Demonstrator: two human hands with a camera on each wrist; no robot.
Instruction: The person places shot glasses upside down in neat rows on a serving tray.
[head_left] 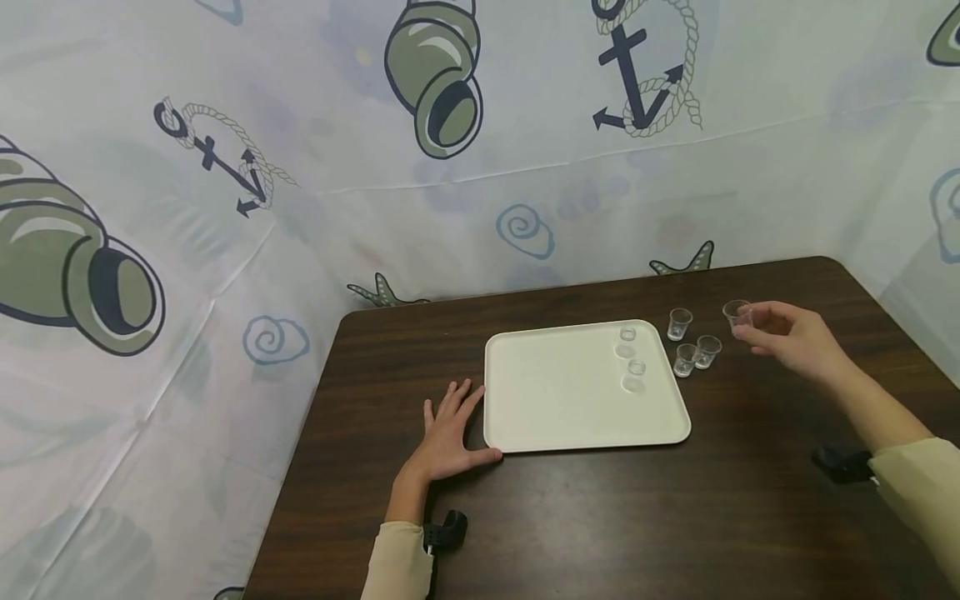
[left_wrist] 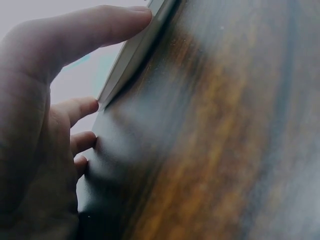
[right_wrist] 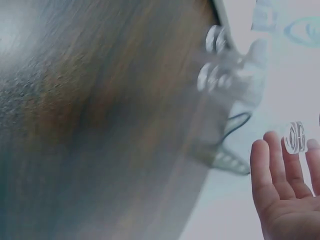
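My right hand (head_left: 798, 337) pinches a small clear cup (head_left: 737, 312) above the table's right part. In the right wrist view the cup (right_wrist: 296, 137) shows at the fingertips. Three more clear cups, one at the back (head_left: 679, 323) and a front pair (head_left: 686, 360), stand on the table beside the white tray (head_left: 555, 392). Two clear cups (head_left: 636, 368) sit on the tray's right side, apparently upside down. With fingers spread, my left hand (head_left: 446, 437) rests by the tray's left end; its thumb and index finger touch the edge near the front corner.
A dark wood-grain table (head_left: 600, 517) bears everything. A pale cloth (head_left: 450, 225) printed with shells and anchors hangs behind and to both sides. Black wrist devices, one on the left (head_left: 447, 531) and one on the right (head_left: 842, 463), sit by the sleeves.
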